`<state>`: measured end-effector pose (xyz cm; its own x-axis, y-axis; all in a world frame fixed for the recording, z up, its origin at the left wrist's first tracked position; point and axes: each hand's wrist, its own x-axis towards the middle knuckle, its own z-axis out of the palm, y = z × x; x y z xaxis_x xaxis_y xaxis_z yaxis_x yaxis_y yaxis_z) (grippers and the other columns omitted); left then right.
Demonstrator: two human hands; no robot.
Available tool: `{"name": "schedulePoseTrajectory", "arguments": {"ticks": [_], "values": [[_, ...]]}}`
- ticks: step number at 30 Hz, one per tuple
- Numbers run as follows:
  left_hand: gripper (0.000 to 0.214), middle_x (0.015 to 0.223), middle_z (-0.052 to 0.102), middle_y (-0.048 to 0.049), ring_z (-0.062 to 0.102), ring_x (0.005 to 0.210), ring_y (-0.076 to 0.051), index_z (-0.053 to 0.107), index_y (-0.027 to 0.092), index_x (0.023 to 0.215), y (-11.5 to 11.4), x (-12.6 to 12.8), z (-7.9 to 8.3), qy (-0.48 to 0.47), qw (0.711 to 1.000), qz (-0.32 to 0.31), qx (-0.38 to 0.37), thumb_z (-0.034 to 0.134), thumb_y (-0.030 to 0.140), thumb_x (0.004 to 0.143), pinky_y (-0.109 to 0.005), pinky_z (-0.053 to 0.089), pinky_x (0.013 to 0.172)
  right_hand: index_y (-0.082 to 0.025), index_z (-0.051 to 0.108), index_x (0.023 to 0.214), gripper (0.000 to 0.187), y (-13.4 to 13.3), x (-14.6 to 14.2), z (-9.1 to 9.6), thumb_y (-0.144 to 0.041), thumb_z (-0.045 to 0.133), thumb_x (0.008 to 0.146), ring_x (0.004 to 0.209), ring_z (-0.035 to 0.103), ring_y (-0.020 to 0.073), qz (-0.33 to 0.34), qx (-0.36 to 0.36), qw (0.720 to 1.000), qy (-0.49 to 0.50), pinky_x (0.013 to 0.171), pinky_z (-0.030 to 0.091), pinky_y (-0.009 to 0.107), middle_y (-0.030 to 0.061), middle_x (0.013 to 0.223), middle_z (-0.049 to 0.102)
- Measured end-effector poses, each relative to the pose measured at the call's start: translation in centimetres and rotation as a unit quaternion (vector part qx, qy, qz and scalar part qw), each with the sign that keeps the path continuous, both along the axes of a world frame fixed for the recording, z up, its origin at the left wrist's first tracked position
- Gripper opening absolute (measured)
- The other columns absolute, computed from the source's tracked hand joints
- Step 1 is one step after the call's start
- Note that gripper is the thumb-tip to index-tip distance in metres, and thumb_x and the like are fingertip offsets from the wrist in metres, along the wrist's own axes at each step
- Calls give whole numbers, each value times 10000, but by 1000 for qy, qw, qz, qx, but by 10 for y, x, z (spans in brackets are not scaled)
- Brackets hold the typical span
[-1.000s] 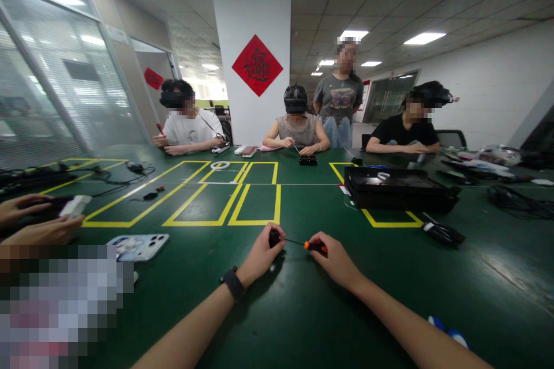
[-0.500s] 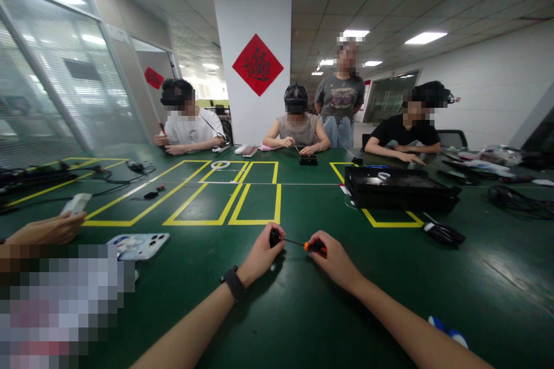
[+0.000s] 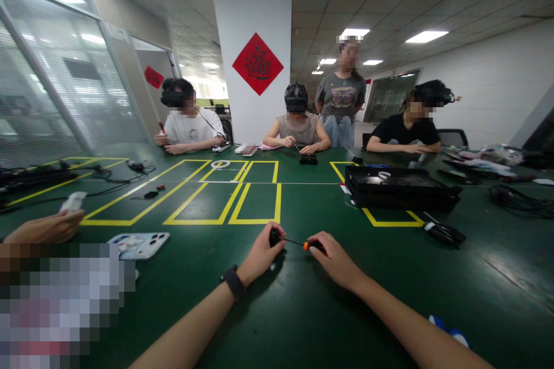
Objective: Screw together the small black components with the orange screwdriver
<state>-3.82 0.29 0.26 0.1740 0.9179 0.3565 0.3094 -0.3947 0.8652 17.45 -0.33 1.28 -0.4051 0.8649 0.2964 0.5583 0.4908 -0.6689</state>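
Observation:
My right hand [image 3: 328, 255] is closed around the black and orange handle of a screwdriver [image 3: 306, 245], above the green table. Its thin shaft runs left to a small dark round piece [image 3: 274, 236], which my left hand [image 3: 262, 251] pinches between thumb and fingers. The tip meets or nearly meets that piece; exact contact is too small to make out. A dark band [image 3: 234, 282] circles my left wrist.
Yellow tape [image 3: 255, 222] marks rectangles ahead. A black tray-like case [image 3: 400, 190] stands right of centre, with a bundled black cable [image 3: 444, 233] nearby. A phone [image 3: 145, 246] lies left, near another person's hand [image 3: 45, 226] holding a white object. Several people are across the table.
My hands and the screwdriver stay almost still. Across the table at the right, the person in black has drawn a hand back from the tabletop.

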Motion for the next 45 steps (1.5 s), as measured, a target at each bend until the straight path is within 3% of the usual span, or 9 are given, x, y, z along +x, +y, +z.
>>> {"name": "schedulePoseTrajectory", "arguments": {"ticks": [3, 8, 13, 19, 24, 30, 35, 40, 45], "values": [[154, 871, 538, -8, 516, 830, -137, 473, 182, 873, 0, 0, 0, -3, 1000, 3, 2, 499, 113, 738, -272, 395, 788, -186, 585, 864, 171, 1, 0, 0, -227, 419, 851, 919, 506, 159, 14, 4, 1000, -8, 844, 382, 291, 42, 928, 558], [160, 879, 540, -7, 517, 836, -135, 475, 184, 878, 0, 0, -1, -4, 1000, 3, 2, 496, 111, 737, -270, 395, 793, -190, 550, 941, 164, -1, 0, 2, -253, 532, 790, 885, 512, 163, -15, -12, 1000, -1, 805, 405, 289, 36, 937, 555], [161, 873, 540, -7, 516, 835, -139, 480, 181, 870, 1, -1, -1, 1, 1000, 11, 3, 504, 110, 728, -279, 392, 797, -182, 586, 885, 204, -2, 0, 5, -226, 388, 868, 943, 497, 165, 25, 0, 999, -24, 865, 378, 303, 53, 953, 552], [159, 864, 545, -9, 519, 829, -142, 491, 176, 857, 1, 0, 0, 0, 1000, 11, 6, 515, 102, 718, -276, 400, 783, -199, 558, 952, 168, -1, 0, 4, -251, 519, 797, 895, 515, 179, -11, -15, 1000, -16, 805, 412, 308, 44, 947, 559], [165, 874, 549, -13, 519, 836, -143, 492, 178, 866, 1, 0, 0, 3, 1000, 14, 7, 514, 102, 721, -276, 396, 788, -186, 598, 889, 234, -1, 0, 5, -230, 368, 875, 940, 505, 170, 18, -13, 1000, -8, 868, 381, 313, 56, 953, 559], [161, 883, 548, -13, 520, 834, -142, 482, 182, 874, 2, 0, -4, -5, 1000, 11, 2, 501, 108, 732, -277, 398, 785, -191, 558, 966, 178, -2, 0, 5, -231, 512, 798, 903, 516, 166, -9, -25, 1000, 13, 826, 405, 299, 39, 955, 561], [156, 878, 549, -13, 521, 834, -142, 486, 180, 870, 2, -1, -3, -3, 1000, 16, 3, 498, 105, 734, -282, 399, 791, -181, 590, 920, 200, 0, 0, 5, -222, 404, 860, 939, 508, 167, 17, -12, 1000, -1, 871, 382, 315, 55, 966, 559], [177, 879, 545, -12, 519, 838, -142, 485, 180, 872, 2, -1, -2, -10, 1000, 13, 3, 499, 86, 722, -285, 402, 799, -189, 558, 953, 172, -1, -1, 4, -210, 525, 785, 902, 517, 170, -9, -17, 1000, 11, 824, 408, 307, 41, 954, 561], [174, 872, 547, -11, 518, 833, -139, 489, 177, 866, 2, -1, -1, -14, 1000, 12, 1, 503, 84, 720, -292, 403, 810, -185, 595, 921, 220, 0, 0, 6, -209, 383, 867, 950, 508, 170, 20, -22, 1000, 3, 882, 382, 326, 58, 971, 560]]}}
